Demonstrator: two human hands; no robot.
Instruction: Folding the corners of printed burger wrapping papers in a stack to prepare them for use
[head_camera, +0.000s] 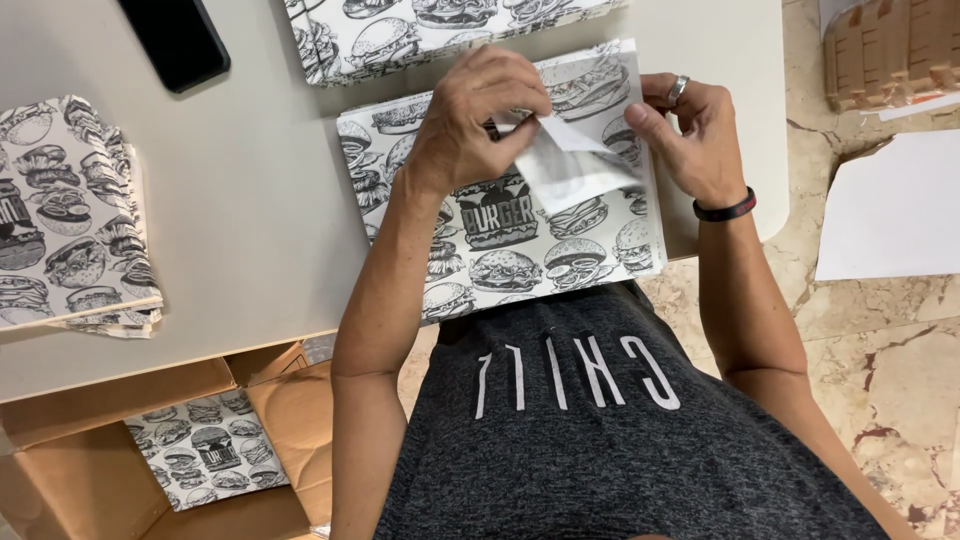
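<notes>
Head view, item by item.

1. Left hand (470, 125): we are seeing it curled over the middle of the table (250, 200), its fingers (520, 90) pinching together on the upper edge of a small white paper slip (570, 170).

2. Right hand (695, 135): it is meeting the same slip from the other side, thumb pressing toward the fingertips and clamping the slip's right corner. It is wearing a ring (678, 87) on one finger and a dark wristband (725, 210) at the wrist.

3. White paper slip: it is hanging between both hands, folded or creased, just above the printed stack and not lying flat on it.

4. Stack of burger-printed paper bags (510, 255): it is lying directly under the hands at the table's near edge, its lower corner overhanging toward the person's grey shirt (600, 440).

5. Second printed stack (400, 35): it is lying just beyond the first, at the top edge of the view.

6. Third printed stack (65, 215): it is resting well apart at the table's left edge, slightly fanned.

7. Black phone (180, 40): it is lying face down near the upper left.

8. Open cardboard box (120, 470): it is standing on the floor below the table, holding more printed bags (205, 450).

9. Marble floor (880, 330): a white sheet (890, 210) is lying on it to the right.
</notes>
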